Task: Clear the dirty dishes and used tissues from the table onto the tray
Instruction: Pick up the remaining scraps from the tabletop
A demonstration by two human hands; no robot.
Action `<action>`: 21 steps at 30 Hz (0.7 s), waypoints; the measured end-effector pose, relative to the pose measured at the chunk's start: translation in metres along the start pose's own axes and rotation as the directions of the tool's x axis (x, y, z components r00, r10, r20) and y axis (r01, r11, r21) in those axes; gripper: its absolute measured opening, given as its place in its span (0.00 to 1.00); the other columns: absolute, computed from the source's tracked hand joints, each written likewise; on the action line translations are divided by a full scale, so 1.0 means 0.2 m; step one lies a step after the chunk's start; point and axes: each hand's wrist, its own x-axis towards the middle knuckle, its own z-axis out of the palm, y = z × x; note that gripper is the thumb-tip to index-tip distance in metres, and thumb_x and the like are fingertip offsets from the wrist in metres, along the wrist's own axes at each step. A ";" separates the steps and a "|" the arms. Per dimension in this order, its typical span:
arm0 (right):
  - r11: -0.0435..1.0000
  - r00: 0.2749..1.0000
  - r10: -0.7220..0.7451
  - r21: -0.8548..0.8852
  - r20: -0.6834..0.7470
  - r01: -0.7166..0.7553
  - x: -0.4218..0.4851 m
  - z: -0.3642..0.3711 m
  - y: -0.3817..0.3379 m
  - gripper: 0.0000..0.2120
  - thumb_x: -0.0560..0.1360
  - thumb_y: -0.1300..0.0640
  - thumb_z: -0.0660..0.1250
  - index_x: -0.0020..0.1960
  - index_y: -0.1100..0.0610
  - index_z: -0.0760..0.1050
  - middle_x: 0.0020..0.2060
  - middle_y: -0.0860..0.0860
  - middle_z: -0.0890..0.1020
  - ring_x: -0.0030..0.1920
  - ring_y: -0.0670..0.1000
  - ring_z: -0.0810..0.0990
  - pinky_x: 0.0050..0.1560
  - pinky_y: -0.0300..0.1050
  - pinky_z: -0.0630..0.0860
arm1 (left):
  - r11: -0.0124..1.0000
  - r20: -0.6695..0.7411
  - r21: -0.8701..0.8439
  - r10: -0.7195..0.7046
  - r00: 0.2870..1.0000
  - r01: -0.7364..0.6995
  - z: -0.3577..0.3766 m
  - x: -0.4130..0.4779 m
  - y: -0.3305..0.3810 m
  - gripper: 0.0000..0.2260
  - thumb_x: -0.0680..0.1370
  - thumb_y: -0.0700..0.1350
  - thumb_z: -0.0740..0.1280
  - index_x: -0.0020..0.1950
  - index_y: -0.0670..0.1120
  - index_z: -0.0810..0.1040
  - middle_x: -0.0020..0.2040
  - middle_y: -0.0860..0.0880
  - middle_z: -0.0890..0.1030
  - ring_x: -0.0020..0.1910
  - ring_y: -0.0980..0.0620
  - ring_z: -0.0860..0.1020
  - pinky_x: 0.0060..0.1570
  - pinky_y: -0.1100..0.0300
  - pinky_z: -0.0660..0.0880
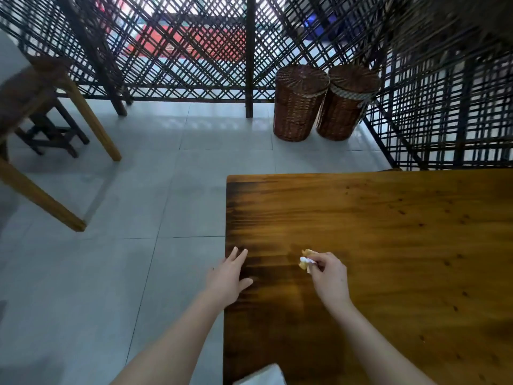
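Observation:
A brown wooden table point(388, 232) fills the lower right of the head view. My right hand point(329, 276) hovers over its near left part and pinches a small crumpled tissue point(306, 260), white with yellowish stains, between thumb and fingertips. My left hand point(229, 276) lies at the table's left edge with its fingers straight and spread, holding nothing. No dishes or tray show in this view.
A white object point(263, 376) pokes in at the bottom edge by the table's near corner. Two wicker baskets point(299, 104) point(347, 101) stand on the tiled floor beyond the table. Another wooden table point(91, 120) with a stool under it is at the left. Dark lattice screens point(194, 51) close the back.

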 end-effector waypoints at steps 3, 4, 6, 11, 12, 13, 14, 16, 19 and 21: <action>1.000 0.997 0.020 0.006 -0.078 -0.020 -0.09 -0.12 0.03 0.09 0.74 0.65 0.69 0.52 0.57 0.82 0.45 0.47 0.81 0.46 0.43 0.78 0.49 0.37 0.75 | 0.989 0.028 0.131 0.070 0.997 -0.073 0.01 -0.06 0.04 0.32 0.81 0.54 0.62 0.79 0.57 0.48 0.80 0.53 0.48 0.77 0.44 0.53 0.74 0.44 0.57; 1.000 0.994 0.030 0.008 -0.104 -0.029 -0.11 -0.16 0.04 0.09 0.74 0.65 0.69 0.52 0.58 0.82 0.45 0.47 0.80 0.45 0.43 0.78 0.48 0.37 0.76 | 0.982 0.041 0.163 0.090 0.995 -0.096 0.01 -0.08 0.06 0.31 0.81 0.53 0.61 0.79 0.57 0.48 0.80 0.53 0.48 0.78 0.44 0.52 0.73 0.44 0.56; 0.998 0.990 0.054 -0.004 -0.131 -0.055 -0.17 -0.24 0.07 0.09 0.74 0.64 0.69 0.53 0.58 0.82 0.43 0.46 0.79 0.43 0.43 0.77 0.46 0.35 0.75 | 0.977 0.052 0.174 0.119 0.991 -0.127 0.01 -0.13 0.10 0.30 0.81 0.53 0.61 0.79 0.58 0.48 0.80 0.53 0.48 0.78 0.45 0.51 0.73 0.44 0.55; 0.995 0.975 0.091 -0.013 -0.202 -0.095 -0.28 -0.42 0.15 0.09 0.74 0.65 0.69 0.53 0.60 0.82 0.44 0.46 0.78 0.42 0.42 0.76 0.40 0.27 0.69 | 0.965 0.058 0.179 0.184 0.981 -0.192 0.04 -0.23 0.24 0.30 0.81 0.53 0.60 0.79 0.57 0.49 0.80 0.53 0.49 0.78 0.45 0.52 0.74 0.43 0.53; 0.995 0.972 0.098 -0.008 -0.216 -0.102 -0.29 -0.46 0.16 0.09 0.74 0.65 0.69 0.54 0.60 0.82 0.44 0.46 0.78 0.43 0.43 0.76 0.41 0.27 0.69 | 0.965 0.059 0.170 0.191 0.980 -0.198 0.04 -0.25 0.27 0.30 0.81 0.53 0.60 0.79 0.57 0.49 0.80 0.53 0.49 0.78 0.45 0.52 0.73 0.43 0.53; 0.994 0.968 0.104 -0.003 -0.228 -0.108 -0.31 -0.50 0.17 0.09 0.74 0.65 0.69 0.54 0.61 0.82 0.44 0.47 0.78 0.43 0.43 0.76 0.42 0.28 0.70 | 0.966 0.054 0.159 0.198 0.979 -0.204 0.05 -0.27 0.29 0.29 0.81 0.53 0.60 0.79 0.57 0.49 0.80 0.53 0.50 0.78 0.45 0.52 0.73 0.42 0.53; 0.993 0.965 0.113 0.000 -0.236 -0.116 -0.32 -0.54 0.19 0.09 0.74 0.65 0.69 0.54 0.61 0.82 0.44 0.47 0.78 0.44 0.44 0.76 0.42 0.29 0.70 | 0.965 0.049 0.156 0.207 0.977 -0.212 0.06 -0.29 0.32 0.29 0.81 0.53 0.60 0.79 0.57 0.49 0.80 0.53 0.50 0.77 0.45 0.53 0.73 0.42 0.53; 0.991 0.962 0.128 0.004 -0.242 -0.131 -0.35 -0.62 0.24 0.09 0.74 0.65 0.69 0.54 0.62 0.81 0.45 0.48 0.79 0.44 0.45 0.76 0.42 0.29 0.69 | 0.963 0.041 0.157 0.217 0.975 -0.221 0.07 -0.33 0.38 0.29 0.81 0.54 0.60 0.79 0.56 0.50 0.79 0.52 0.51 0.77 0.44 0.54 0.73 0.42 0.54; 0.991 0.961 0.135 0.028 -0.240 -0.133 -0.40 -0.72 0.32 0.09 0.73 0.66 0.69 0.53 0.62 0.81 0.47 0.53 0.81 0.44 0.46 0.76 0.41 0.29 0.68 | 0.968 0.015 0.157 0.198 0.980 -0.198 0.11 -0.39 0.45 0.29 0.81 0.54 0.60 0.79 0.56 0.51 0.79 0.52 0.52 0.77 0.44 0.56 0.72 0.41 0.55; 0.991 0.966 0.131 0.019 -0.223 -0.130 -0.44 -0.78 0.38 0.09 0.74 0.65 0.69 0.53 0.62 0.81 0.48 0.54 0.82 0.45 0.47 0.77 0.44 0.32 0.70 | 0.973 -0.012 0.152 0.180 0.984 -0.176 0.15 -0.43 0.52 0.29 0.81 0.54 0.61 0.79 0.56 0.52 0.79 0.52 0.52 0.77 0.44 0.57 0.71 0.39 0.55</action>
